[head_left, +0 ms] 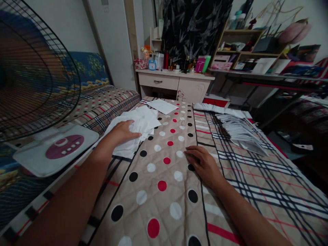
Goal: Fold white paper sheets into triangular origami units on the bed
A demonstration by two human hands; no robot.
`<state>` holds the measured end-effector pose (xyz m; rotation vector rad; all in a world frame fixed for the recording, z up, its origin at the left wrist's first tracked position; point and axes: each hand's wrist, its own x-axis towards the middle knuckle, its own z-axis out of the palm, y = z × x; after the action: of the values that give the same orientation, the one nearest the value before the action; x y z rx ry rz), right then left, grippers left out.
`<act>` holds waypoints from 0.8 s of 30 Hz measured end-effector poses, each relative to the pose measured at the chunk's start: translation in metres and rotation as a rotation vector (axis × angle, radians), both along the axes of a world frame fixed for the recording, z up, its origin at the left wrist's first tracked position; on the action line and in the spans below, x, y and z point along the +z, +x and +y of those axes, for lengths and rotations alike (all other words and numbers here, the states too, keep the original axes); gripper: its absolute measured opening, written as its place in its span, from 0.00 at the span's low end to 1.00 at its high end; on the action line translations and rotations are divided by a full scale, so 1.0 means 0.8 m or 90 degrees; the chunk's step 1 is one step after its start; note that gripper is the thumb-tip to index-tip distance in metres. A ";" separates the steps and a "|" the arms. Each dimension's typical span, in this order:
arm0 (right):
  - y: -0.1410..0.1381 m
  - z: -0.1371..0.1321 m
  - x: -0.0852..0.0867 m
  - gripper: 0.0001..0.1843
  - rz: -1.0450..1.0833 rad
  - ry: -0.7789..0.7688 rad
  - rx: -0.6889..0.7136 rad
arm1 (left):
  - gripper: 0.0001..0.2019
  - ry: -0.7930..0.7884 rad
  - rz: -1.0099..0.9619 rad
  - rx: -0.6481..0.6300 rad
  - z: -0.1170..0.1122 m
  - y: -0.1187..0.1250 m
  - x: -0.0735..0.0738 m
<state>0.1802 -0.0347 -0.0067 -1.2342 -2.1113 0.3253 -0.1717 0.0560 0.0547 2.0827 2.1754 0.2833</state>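
Note:
My left hand (124, 131) lies on top of a loose pile of white paper sheets (147, 118) at the left of the bed, fingers stretched and thumb apart. The sheets overlap unevenly. A single white sheet (164, 106) lies just beyond the pile. My right hand (202, 162) rests on the dotted bedspread (166, 201), its fingers loosely bent and nothing visible in them. To the right of that hand, a fanned stack of thin white papers or packets (242, 131) sits on the plaid part of the cover.
A long white folded strip (221, 110) lies behind the fanned stack. A large fan (33, 71) stands close at left, above a white panel with a purple oval (65, 147). At the far end is a white dresser (159, 81) with bottles and boxes; shelves (243, 51) stand right of it.

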 end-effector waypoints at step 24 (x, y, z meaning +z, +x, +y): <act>0.002 0.000 -0.001 0.11 0.009 -0.015 -0.002 | 0.18 -0.017 0.217 0.095 -0.012 0.031 0.007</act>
<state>0.1818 -0.0346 -0.0075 -1.2453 -2.0982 0.3575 -0.1471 0.0462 0.0601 2.0840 2.5117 -0.0978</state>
